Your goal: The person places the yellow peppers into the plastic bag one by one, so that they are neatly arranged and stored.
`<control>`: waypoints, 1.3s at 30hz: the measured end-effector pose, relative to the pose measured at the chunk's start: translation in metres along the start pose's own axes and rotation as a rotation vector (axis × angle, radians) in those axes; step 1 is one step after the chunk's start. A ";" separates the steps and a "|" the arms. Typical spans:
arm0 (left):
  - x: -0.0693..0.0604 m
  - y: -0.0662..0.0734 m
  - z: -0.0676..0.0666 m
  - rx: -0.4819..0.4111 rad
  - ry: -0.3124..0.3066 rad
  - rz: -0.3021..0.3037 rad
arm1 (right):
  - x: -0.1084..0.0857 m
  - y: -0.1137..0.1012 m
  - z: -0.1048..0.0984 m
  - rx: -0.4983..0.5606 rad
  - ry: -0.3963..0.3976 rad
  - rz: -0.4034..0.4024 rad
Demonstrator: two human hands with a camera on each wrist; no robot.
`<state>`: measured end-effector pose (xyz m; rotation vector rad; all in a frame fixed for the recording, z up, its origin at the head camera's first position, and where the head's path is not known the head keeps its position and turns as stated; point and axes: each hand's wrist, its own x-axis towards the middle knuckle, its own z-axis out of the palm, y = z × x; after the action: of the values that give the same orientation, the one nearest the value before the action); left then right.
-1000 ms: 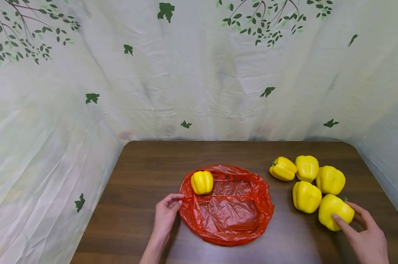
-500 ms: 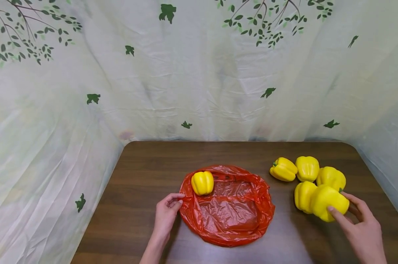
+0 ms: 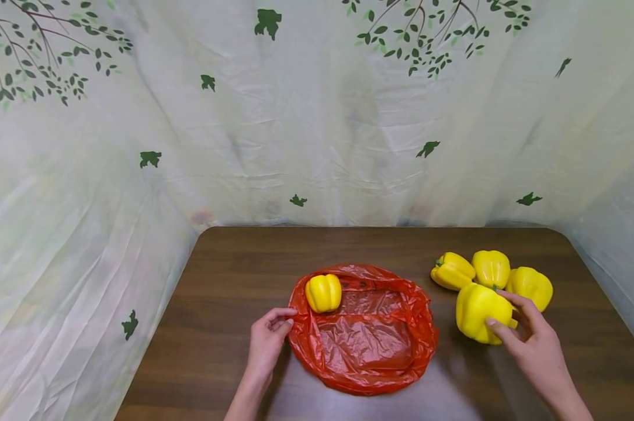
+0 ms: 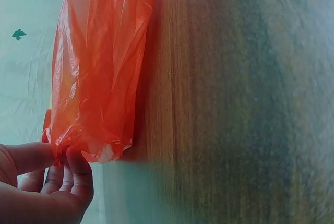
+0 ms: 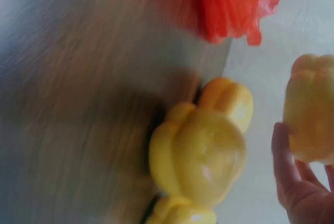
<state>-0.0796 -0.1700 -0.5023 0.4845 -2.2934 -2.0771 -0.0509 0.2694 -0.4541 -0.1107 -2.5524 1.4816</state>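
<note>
A red plastic bag (image 3: 366,342) lies on the table with its mouth spread wide. One yellow bell pepper (image 3: 324,293) rests inside at its back left. My left hand (image 3: 264,342) pinches the bag's left rim between thumb and fingers; the left wrist view shows the gathered plastic (image 4: 62,153) there. My right hand (image 3: 537,345) grips another yellow bell pepper (image 3: 477,313) between thumb and fingers, raised above the table to the right of the bag. In the right wrist view this held pepper (image 5: 313,112) is apart from the peppers below.
Several yellow bell peppers (image 3: 491,269) stand grouped on the right of the brown wooden table (image 3: 243,263). The held pepper hides most of one of them. A pale leaf-printed curtain (image 3: 317,117) hangs behind the table and along its sides.
My right hand has lifted the front-right pepper off the table and carried it left, in front of the others. My left hand stays at the bag's rim.
</note>
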 end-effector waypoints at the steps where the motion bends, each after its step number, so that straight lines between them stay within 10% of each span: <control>1: 0.000 0.000 0.000 0.000 0.000 0.001 | 0.001 -0.002 0.003 0.011 -0.014 -0.016; 9: -0.002 0.001 -0.001 0.004 -0.001 -0.007 | 0.011 -0.011 0.030 0.103 -0.138 -0.111; 39: -0.002 0.006 0.000 -0.015 -0.009 0.002 | 0.036 -0.057 0.108 -0.069 -0.441 -0.116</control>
<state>-0.0787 -0.1693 -0.4958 0.4730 -2.2808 -2.0985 -0.1055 0.1544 -0.4524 0.3919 -2.8845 1.5114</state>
